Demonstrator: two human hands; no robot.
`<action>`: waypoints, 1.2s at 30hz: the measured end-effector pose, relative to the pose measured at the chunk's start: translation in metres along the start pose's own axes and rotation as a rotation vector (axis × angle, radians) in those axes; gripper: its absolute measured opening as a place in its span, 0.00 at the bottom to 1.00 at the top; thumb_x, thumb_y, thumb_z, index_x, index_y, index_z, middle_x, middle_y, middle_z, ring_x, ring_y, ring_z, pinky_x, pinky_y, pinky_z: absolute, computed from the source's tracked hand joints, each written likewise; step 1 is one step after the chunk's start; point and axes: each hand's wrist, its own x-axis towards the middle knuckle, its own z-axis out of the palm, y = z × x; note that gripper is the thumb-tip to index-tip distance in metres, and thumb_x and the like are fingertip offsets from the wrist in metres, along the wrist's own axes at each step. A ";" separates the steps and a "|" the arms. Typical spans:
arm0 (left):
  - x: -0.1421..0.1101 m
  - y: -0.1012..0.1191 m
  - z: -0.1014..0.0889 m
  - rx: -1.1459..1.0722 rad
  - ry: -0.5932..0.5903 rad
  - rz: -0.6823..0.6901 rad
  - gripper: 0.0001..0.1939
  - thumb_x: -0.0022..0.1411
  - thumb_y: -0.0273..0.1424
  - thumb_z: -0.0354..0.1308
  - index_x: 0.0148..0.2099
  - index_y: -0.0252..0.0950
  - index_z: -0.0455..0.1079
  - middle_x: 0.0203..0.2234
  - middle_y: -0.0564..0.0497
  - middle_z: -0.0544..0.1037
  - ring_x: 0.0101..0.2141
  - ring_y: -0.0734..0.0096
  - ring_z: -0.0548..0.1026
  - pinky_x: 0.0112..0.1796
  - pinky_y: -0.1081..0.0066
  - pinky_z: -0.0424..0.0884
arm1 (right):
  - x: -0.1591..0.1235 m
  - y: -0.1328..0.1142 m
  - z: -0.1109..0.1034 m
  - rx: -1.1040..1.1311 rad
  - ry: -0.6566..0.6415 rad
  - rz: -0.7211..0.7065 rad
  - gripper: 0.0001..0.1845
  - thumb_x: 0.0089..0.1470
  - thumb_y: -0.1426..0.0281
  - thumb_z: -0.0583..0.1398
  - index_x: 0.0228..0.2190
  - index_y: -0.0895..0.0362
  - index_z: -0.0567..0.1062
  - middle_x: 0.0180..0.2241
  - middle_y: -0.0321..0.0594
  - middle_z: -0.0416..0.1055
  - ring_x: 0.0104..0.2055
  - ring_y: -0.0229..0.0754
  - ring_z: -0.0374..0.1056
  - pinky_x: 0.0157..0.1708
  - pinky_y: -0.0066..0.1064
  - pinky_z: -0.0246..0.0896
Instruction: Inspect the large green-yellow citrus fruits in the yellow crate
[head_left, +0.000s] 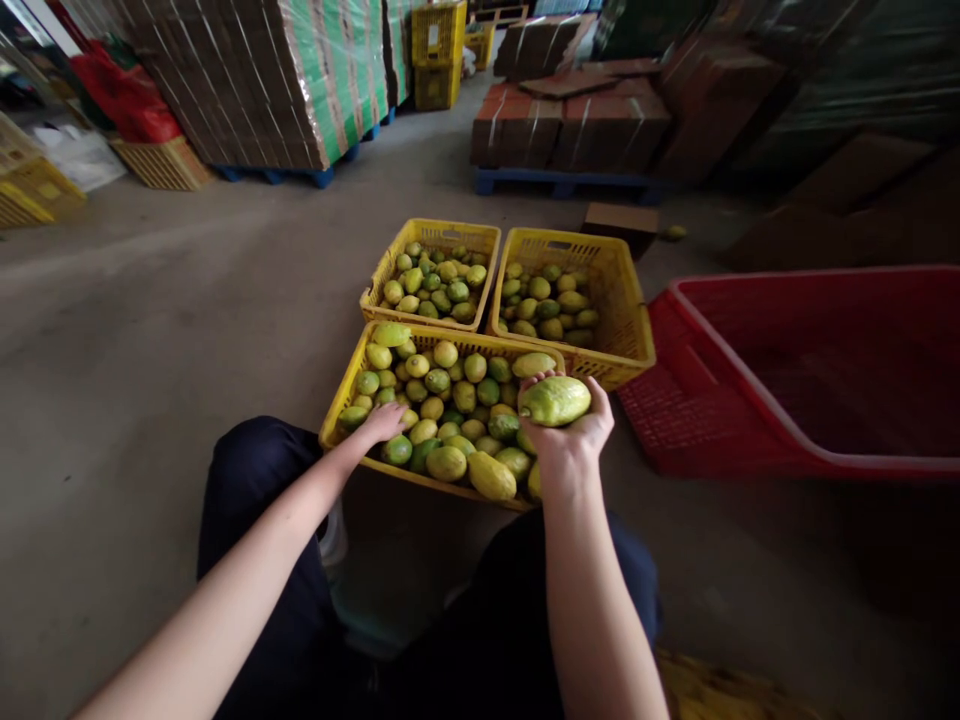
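A near yellow crate (341, 415) full of green-yellow fruits sits on the concrete floor between my knees. My right hand (571, 432) holds one large green fruit (555, 400) up over the crate's right end, fingers curled around it. My left hand (384, 420) reaches into the crate's left side, fingers bent down onto the fruits there; whether it grips one is hidden. Two more yellow crates with fruits stand just behind: a left one (379, 285) and a right one (626, 300).
A large red crate (757, 330) lies tilted on the floor at the right. Stacks of flat cardboard on blue pallets (570, 130) stand behind, wrapped stacks (300, 80) at the back left, and more yellow crates (437, 50) farther off. Open concrete floor stretches to the left.
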 end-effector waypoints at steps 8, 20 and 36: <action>-0.020 -0.006 -0.012 0.001 -0.039 -0.056 0.22 0.74 0.38 0.48 0.61 0.33 0.73 0.57 0.34 0.79 0.58 0.51 0.77 0.59 0.59 0.69 | 0.003 -0.004 -0.007 -0.021 -0.007 -0.021 0.09 0.54 0.61 0.59 0.34 0.53 0.72 0.24 0.35 0.75 0.25 0.40 0.75 0.25 0.31 0.77; -0.038 -0.024 -0.039 0.005 -0.057 -0.111 0.22 0.70 0.47 0.54 0.56 0.39 0.77 0.56 0.43 0.81 0.57 0.54 0.77 0.56 0.64 0.70 | -0.019 -0.002 0.011 -0.008 0.090 0.015 0.10 0.56 0.63 0.56 0.37 0.55 0.72 0.23 0.34 0.73 0.22 0.39 0.73 0.23 0.29 0.74; -0.003 -0.038 -0.033 -0.415 0.204 -0.253 0.15 0.69 0.39 0.60 0.48 0.32 0.77 0.44 0.36 0.82 0.55 0.48 0.76 0.55 0.58 0.69 | -0.013 0.007 0.004 -0.067 0.047 0.010 0.08 0.57 0.64 0.56 0.34 0.55 0.73 0.23 0.36 0.74 0.23 0.40 0.74 0.24 0.30 0.75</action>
